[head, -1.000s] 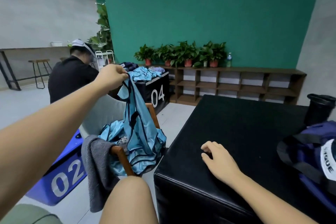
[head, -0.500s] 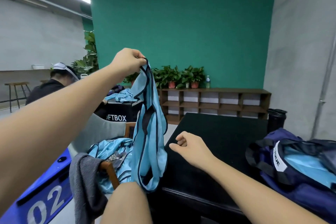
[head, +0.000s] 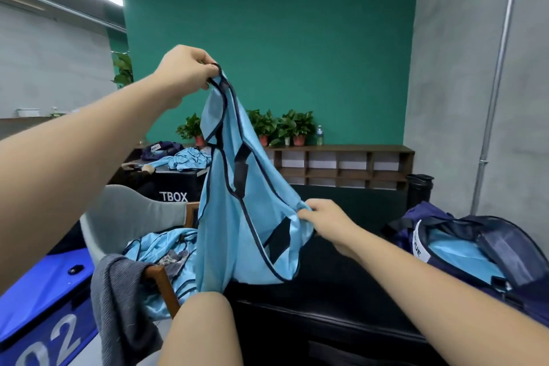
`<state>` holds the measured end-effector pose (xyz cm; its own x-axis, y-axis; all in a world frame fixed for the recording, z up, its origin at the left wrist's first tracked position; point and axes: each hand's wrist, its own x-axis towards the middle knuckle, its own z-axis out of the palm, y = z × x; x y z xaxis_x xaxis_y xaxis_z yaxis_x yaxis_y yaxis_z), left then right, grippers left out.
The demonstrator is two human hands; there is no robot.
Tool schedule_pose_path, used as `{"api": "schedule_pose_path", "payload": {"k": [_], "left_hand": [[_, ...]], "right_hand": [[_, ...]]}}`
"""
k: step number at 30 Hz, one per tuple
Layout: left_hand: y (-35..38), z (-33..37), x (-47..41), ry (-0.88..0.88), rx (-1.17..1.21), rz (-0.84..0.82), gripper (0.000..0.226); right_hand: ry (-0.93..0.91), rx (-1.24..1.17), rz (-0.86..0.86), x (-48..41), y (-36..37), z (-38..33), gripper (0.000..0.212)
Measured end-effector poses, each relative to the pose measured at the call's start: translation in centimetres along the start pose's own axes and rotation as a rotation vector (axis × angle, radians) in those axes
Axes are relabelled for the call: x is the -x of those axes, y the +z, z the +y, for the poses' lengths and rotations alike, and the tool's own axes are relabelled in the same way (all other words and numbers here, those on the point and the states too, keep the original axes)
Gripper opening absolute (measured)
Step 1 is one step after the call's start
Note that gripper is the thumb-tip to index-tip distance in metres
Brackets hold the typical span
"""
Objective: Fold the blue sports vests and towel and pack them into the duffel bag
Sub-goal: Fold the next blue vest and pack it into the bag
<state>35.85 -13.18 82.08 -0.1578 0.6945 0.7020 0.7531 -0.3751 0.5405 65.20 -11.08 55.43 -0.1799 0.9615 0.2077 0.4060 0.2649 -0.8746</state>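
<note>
the left hand [head: 184, 74] pinches the blue vest [head: 234, 217] up at 11 o'clock. the right hand [head: 323, 223] grips its side. the duffel bag [head: 487, 249] at 4 o'clock holds blue cloth.

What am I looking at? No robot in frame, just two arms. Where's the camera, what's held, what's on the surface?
There is no machine here. A person works with bare hands, and the single camera sits on their head, looking forward and down, so you see their own arms.

The left hand pinches the top strap of a light blue vest and holds it up. The right hand grips the vest's side edge lower down, spreading it above the black padded block.

At the right of that block rests the open navy duffel bag, with light blue fabric already inside. To the left, a chair carries a heap of more blue vests, and a grey towel is draped over its wooden arm.
</note>
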Motion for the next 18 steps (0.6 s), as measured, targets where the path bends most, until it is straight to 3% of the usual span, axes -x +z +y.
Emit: {"api": "schedule_pose_path", "payload": {"k": [5, 9, 11, 18], "left_hand": [[-0.5, -2.1, -0.3, -0.042, -0.032, 0.024, 0.011], [0.1, -3.0, 0.4, -0.069, -0.077, -0.011, 0.012], [0.8, -3.2, 1.0, -0.090, -0.085, -0.035, 0.011], [4.1, -1.7, 4.6, -0.100, -0.097, -0.293, 0.010]], "right_hand": [[0.061, -0.193, 0.033, 0.5, -5.9, -2.8, 0.030], [0.045, -0.339, 0.047, 1.0, -9.6, -5.9, 0.009], [0.051, -0.390, 0.066, 1.0, -11.0, -7.2, 0.023], [0.028, -0.474, 0.106, 1.4, -13.7, -11.7, 0.008]]}}
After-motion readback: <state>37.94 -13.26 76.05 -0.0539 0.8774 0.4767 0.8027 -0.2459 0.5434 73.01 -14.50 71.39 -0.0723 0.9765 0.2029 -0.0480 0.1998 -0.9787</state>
